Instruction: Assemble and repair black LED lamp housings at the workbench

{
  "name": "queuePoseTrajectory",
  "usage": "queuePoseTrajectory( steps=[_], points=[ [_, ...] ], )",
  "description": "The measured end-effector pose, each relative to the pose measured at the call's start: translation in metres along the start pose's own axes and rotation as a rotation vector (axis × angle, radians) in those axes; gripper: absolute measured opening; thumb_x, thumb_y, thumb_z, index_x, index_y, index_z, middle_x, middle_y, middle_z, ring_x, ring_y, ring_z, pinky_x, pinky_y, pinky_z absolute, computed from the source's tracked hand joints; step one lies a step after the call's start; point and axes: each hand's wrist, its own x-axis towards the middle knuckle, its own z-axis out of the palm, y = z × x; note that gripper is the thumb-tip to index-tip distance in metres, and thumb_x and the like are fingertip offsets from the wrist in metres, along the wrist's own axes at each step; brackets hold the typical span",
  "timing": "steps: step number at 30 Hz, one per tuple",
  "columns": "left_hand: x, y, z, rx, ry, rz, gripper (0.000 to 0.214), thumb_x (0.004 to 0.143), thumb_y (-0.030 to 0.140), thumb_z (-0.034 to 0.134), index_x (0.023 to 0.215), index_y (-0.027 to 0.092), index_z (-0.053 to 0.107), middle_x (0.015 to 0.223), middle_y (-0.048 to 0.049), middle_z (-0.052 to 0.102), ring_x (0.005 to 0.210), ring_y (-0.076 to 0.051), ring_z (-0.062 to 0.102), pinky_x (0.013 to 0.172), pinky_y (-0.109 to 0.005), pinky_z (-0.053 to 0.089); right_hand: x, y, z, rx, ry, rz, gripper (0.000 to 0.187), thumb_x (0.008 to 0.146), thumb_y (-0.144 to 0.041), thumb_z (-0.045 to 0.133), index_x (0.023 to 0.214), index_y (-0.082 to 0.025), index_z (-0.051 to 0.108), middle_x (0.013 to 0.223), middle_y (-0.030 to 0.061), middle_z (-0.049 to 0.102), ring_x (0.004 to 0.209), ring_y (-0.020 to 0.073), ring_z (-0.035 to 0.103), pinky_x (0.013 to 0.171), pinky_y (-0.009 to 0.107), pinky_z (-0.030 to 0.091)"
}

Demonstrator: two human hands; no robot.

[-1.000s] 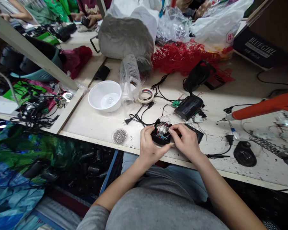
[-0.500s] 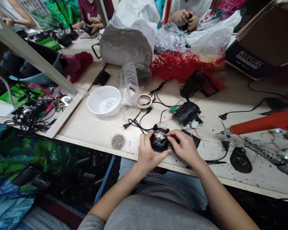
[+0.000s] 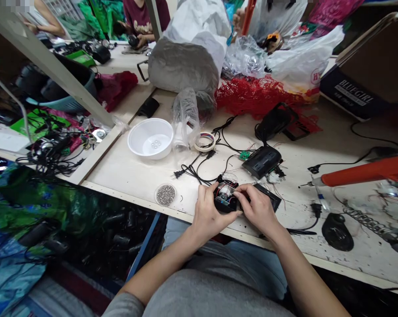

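Note:
On the bench in front of me lies an opened black electronic device housing (image 3: pixel 225 197), with a round metallic part, thin coloured wires and a small board inside. My left hand (image 3: pixel 209 211) grips its left and near sides, thumb along the near edge. My right hand (image 3: pixel 256 204) pinches at the right rim with thumb and fingertips; whatever is between them is too small to make out. Behind the housing runs a black cable with a plug (image 3: pixel 176 175). A black flat panel (image 3: pixel 268 197) lies partly behind my right hand. Left of my hands stands a round tub of small screws (image 3: pixel 166 195).
A white plastic bowl (image 3: pixel 150 138) and a tape roll (image 3: pixel 205 141) stand behind. Farther right are a black casing (image 3: pixel 262 162), a green circuit board (image 3: pixel 244 155) and an orange electric screwdriver (image 3: pixel 364 171). A dark carton (image 3: pixel 360 90) and co-workers are across the bench.
The view has shifted, so the bench things appear slightly farther right. Both hands keep their places on the housing. Across the bench, a co-worker's hands have moved apart, leaving an orange-and-black object lower.

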Motion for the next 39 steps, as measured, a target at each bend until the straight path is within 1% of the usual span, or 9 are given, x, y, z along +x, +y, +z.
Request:
queuePoseTrajectory(
  steps=[6, 15, 19, 26, 33, 37, 39],
  points=[
    [0.0046, -0.0012, -0.0018, -0.006, -0.012, 0.002, 0.085, 0.058, 0.041, 0.092, 0.129, 0.018, 0.051, 0.102, -0.0042, 0.051, 0.092, -0.023, 0.061, 0.078, -0.037, 0.058, 0.0016, -0.0018, 0.0016, -0.035, 0.020, -0.010, 0.015, 0.101, -0.030, 0.046, 0.090, -0.023, 0.054, 0.078, 0.0037, 0.068, 0.067, 0.0190, 0.065, 0.063, 0.030, 0.051],
    [0.0009, -0.0008, -0.0017, -0.003, -0.005, -0.004, 0.084, 0.059, 0.038, 0.090, 0.131, 0.018, 0.051, 0.100, -0.0038, 0.052, 0.090, -0.023, 0.061, 0.076, -0.038, 0.059, -0.0036, -0.0025, 0.0082, -0.060, 0.074, -0.029, 0.015, 0.102, -0.029, 0.044, 0.090, -0.023, 0.052, 0.077, 0.0045, 0.068, 0.066, 0.0197, 0.065, 0.061, 0.031, 0.051],
    [-0.0002, -0.0011, -0.0021, -0.019, -0.017, -0.011, 0.085, 0.059, 0.038, 0.090, 0.132, 0.018, 0.050, 0.099, -0.0031, 0.051, 0.088, -0.021, 0.060, 0.075, -0.038, 0.059, -0.0053, -0.0034, 0.0079, -0.065, 0.087, -0.031, 0.015, 0.101, -0.029, 0.045, 0.090, -0.023, 0.053, 0.077, 0.0049, 0.068, 0.066, 0.0196, 0.066, 0.061, 0.031, 0.052],
    [0.0014, 0.0010, -0.0024, -0.019, -0.039, -0.043, 0.086, 0.057, 0.037, 0.091, 0.131, 0.018, 0.052, 0.098, -0.0030, 0.051, 0.086, -0.021, 0.060, 0.074, -0.037, 0.060, -0.0026, -0.0072, 0.0040, -0.031, 0.116, -0.030, 0.011, 0.099, -0.025, 0.050, 0.089, -0.024, 0.054, 0.074, 0.0016, 0.068, 0.060, 0.0171, 0.063, 0.058, 0.029, 0.049],
    [0.0016, 0.0006, -0.0036, -0.010, -0.051, -0.035, 0.086, 0.057, 0.037, 0.092, 0.131, 0.016, 0.052, 0.098, -0.0036, 0.052, 0.087, -0.022, 0.061, 0.074, -0.037, 0.060, 0.0027, -0.0086, -0.0009, -0.014, 0.034, -0.005, 0.015, 0.097, -0.023, 0.051, 0.083, -0.024, 0.054, 0.071, 0.0000, 0.065, 0.060, 0.0152, 0.061, 0.058, 0.026, 0.048],
    [0.0020, 0.0002, -0.0040, -0.017, -0.050, -0.012, 0.085, 0.058, 0.038, 0.092, 0.130, 0.015, 0.053, 0.099, -0.0042, 0.052, 0.087, -0.021, 0.061, 0.073, -0.036, 0.060, 0.0028, -0.0074, 0.0002, 0.019, 0.061, -0.005, 0.004, 0.097, -0.022, 0.053, 0.093, -0.023, 0.056, 0.077, 0.0005, 0.068, 0.063, 0.0148, 0.065, 0.059, 0.025, 0.050],
    [0.0028, 0.0009, -0.0044, -0.013, -0.049, -0.018, 0.085, 0.058, 0.039, 0.092, 0.130, 0.015, 0.053, 0.099, -0.0039, 0.053, 0.086, -0.021, 0.061, 0.073, -0.036, 0.060, 0.0019, -0.0066, 0.0005, 0.029, 0.072, -0.029, 0.005, 0.097, -0.020, 0.053, 0.097, -0.022, 0.057, 0.082, 0.0015, 0.070, 0.067, 0.0150, 0.067, 0.062, 0.025, 0.052]
  ],
)
